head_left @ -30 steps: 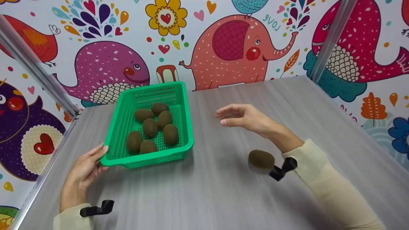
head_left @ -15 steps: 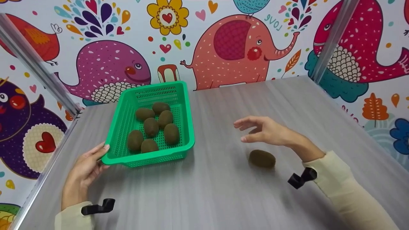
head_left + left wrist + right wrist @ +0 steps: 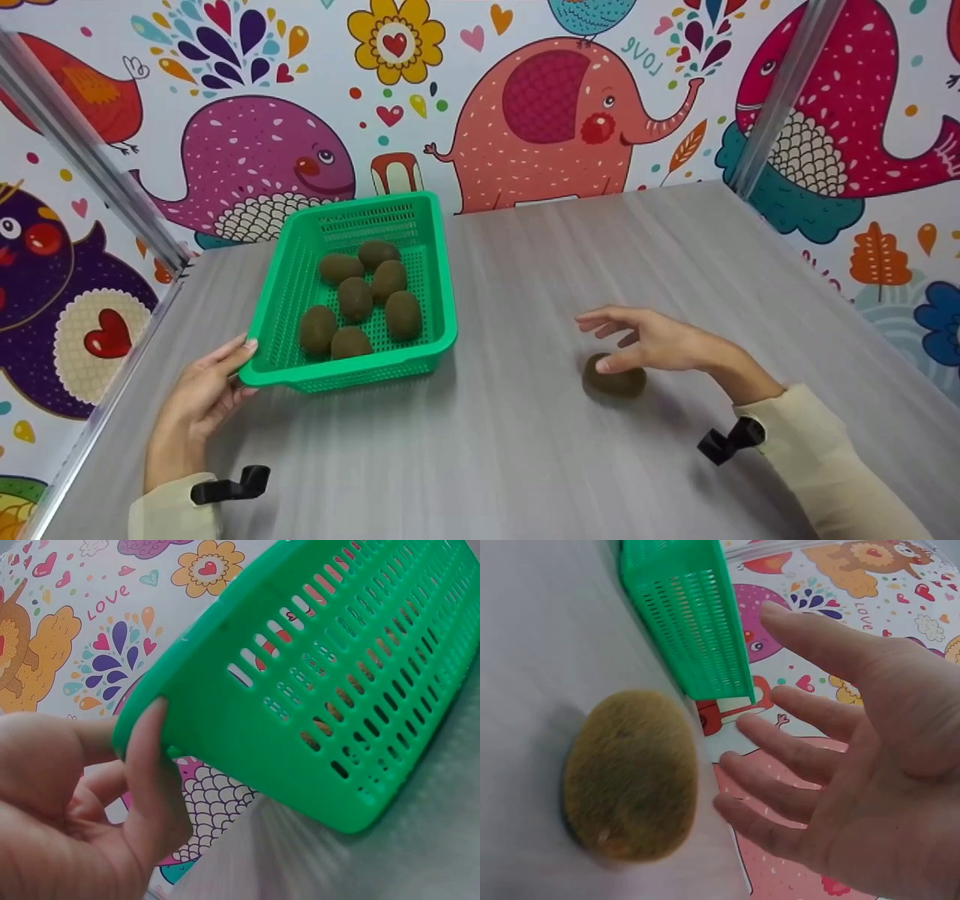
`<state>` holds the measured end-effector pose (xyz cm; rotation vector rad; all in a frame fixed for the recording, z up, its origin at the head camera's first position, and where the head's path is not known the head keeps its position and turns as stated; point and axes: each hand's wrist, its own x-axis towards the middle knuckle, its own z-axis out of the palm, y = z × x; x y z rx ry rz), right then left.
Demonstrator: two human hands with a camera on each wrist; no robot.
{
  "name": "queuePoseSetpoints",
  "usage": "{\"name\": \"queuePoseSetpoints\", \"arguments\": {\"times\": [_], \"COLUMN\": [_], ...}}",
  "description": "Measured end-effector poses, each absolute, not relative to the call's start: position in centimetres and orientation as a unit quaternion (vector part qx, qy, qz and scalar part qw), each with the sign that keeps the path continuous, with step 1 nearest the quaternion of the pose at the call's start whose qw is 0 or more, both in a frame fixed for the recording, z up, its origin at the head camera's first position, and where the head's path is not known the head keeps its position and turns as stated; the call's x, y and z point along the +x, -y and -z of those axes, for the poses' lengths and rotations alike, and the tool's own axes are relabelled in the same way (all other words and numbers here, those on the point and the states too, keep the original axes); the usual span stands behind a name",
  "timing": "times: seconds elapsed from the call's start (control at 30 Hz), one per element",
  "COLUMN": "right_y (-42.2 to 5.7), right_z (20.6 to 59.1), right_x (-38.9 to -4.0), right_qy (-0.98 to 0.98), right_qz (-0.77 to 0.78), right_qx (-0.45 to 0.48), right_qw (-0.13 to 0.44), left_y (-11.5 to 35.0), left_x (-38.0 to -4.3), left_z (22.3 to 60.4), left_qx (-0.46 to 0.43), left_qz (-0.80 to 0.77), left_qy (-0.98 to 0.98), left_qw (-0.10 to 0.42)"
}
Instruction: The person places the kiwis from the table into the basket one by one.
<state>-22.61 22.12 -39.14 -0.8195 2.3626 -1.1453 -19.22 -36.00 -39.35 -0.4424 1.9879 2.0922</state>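
Note:
A green plastic basket (image 3: 444,300) with slotted walls holds several brown kiwis (image 3: 355,299). My left hand (image 3: 196,401) pinches its near left corner; in the left wrist view the thumb (image 3: 148,735) lies over the rim. One more kiwi (image 3: 613,381) lies on the table, right of the basket. Above that kiwi hovers my right hand (image 3: 660,341), its fingers spread and relaxed and the thumb overlapping it in the head view. The right wrist view shows a gap between this kiwi (image 3: 634,776) and the fingers, with nothing held.
The grey table (image 3: 510,465) has a streaked surface. Behind it and along both sides stand printed cartoon walls (image 3: 480,112), with metal posts (image 3: 780,97) at the corners. Black camera mounts (image 3: 731,441) sit on both wrists.
My right hand has moved right and down toward me, from beside the basket to above the loose kiwi. The left hand keeps its hold on the basket corner.

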Motion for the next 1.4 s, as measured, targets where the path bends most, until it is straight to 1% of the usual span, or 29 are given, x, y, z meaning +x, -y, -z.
{"name": "queuePoseSetpoints", "arguments": {"times": [0.1,0.33,0.57,0.8,1.03,1.4], "right_y": [-22.6,-23.0,-22.9,-22.8,-22.7,-22.4], "right_z": [39.5,40.0,40.7,41.5,41.6,41.4], "right_x": [-22.3,-21.9,-21.4,-21.3,-21.5,-21.5], "right_qy": [-0.848,-0.861,-0.874,-0.884,-0.885,-0.887], "right_qz": [0.390,0.364,0.356,0.351,0.348,0.342], "right_qx": [-0.295,-0.289,-0.247,-0.222,-0.228,-0.228], "right_qw": [0.205,0.209,0.218,0.214,0.210,0.210], "left_y": [36.0,36.3,36.1,35.9,36.0,36.0], "left_x": [-19.2,-19.1,-19.2,-19.2,-19.3,-19.1], "left_z": [39.3,39.6,39.6,39.4,39.4,39.7], "left_qx": [-0.150,-0.148,-0.149,-0.148,-0.154,-0.140], "left_qz": [-0.715,-0.727,-0.719,-0.735,-0.733,-0.736], "left_qy": [-0.674,-0.663,-0.670,-0.654,-0.655,-0.655], "left_qw": [0.107,0.100,0.110,0.102,0.102,0.100]}}
